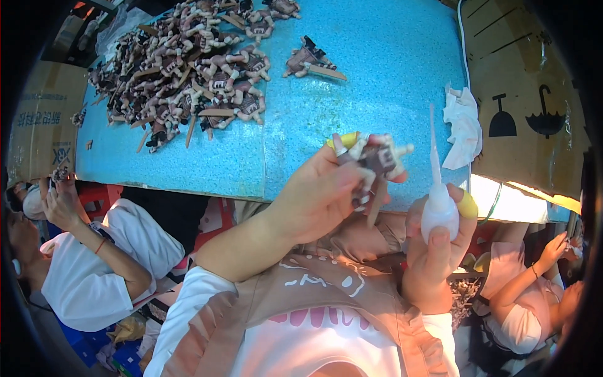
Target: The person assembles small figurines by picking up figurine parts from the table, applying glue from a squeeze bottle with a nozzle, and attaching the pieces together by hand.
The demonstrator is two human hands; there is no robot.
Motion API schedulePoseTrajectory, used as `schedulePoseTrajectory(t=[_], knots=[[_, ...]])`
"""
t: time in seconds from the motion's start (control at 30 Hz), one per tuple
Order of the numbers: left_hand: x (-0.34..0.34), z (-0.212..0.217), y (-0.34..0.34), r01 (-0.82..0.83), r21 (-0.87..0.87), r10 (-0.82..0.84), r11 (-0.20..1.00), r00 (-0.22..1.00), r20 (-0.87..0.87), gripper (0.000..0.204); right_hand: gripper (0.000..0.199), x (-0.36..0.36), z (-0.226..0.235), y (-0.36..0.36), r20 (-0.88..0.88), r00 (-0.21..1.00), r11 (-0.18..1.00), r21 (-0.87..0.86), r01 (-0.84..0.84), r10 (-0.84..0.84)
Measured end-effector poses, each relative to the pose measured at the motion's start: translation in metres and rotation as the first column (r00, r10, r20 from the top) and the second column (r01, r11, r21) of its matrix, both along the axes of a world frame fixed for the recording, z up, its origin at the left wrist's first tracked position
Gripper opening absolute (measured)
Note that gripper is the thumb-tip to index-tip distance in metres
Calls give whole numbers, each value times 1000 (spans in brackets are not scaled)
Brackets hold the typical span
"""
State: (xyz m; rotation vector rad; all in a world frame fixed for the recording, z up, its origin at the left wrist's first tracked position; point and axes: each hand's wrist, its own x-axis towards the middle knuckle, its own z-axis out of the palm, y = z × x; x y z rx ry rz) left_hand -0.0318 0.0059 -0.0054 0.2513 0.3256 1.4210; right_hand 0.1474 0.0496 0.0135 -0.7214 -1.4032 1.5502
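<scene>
My left hand (330,191) is closed around a small figurine (380,160) in a brown outfit with pale limbs, held just over the table's near edge. A flat wooden-looking strip (376,201) hangs down from the figurine. To its right, my right hand (436,245) grips a small white squeeze bottle (440,213) with a long thin nozzle pointing up, apart from the figurine. Yellow wraps cover a finger on each hand. On the table, a large pile of similar figurines (188,75) lies at the far left. One figurine (308,60) lies apart, right of the pile.
The blue table (377,69) stretches ahead of me. A crumpled white tissue (461,125) lies on its right edge, beside a large cardboard box (521,81). Another cardboard box (47,125) stands at left. One person (94,270) sits at left, another (527,283) at right.
</scene>
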Motion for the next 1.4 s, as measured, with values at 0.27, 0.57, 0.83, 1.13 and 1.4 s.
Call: schedulePoseTrajectory(t=[0.27, 0.57, 0.83, 1.13, 1.4], knots=[[9, 11, -5, -173, -32, 149, 984, 915, -375, 38, 49, 5, -11, -15, -165, 924, 917, 147, 370, -346], [16, 8, -3, -343, 232, 407, 910, 633, -659, 31, 20, 4, -9, -27, -317, 925, 800, 489, 349, -209], [15, 3, -2, -414, 309, 486, 856, 439, -756, 29, 25, 4, -1, -21, -111, 984, 656, 734, 175, -138], [10, 5, -7, -300, 338, 428, 892, 318, -846, 36, 28, 2, 3, -23, -74, 986, 683, 713, 157, -150], [10, 6, -6, -319, 319, 417, 892, 310, -854, 35, 30, 6, 4, -23, -2, 990, 677, 729, 96, -138]])
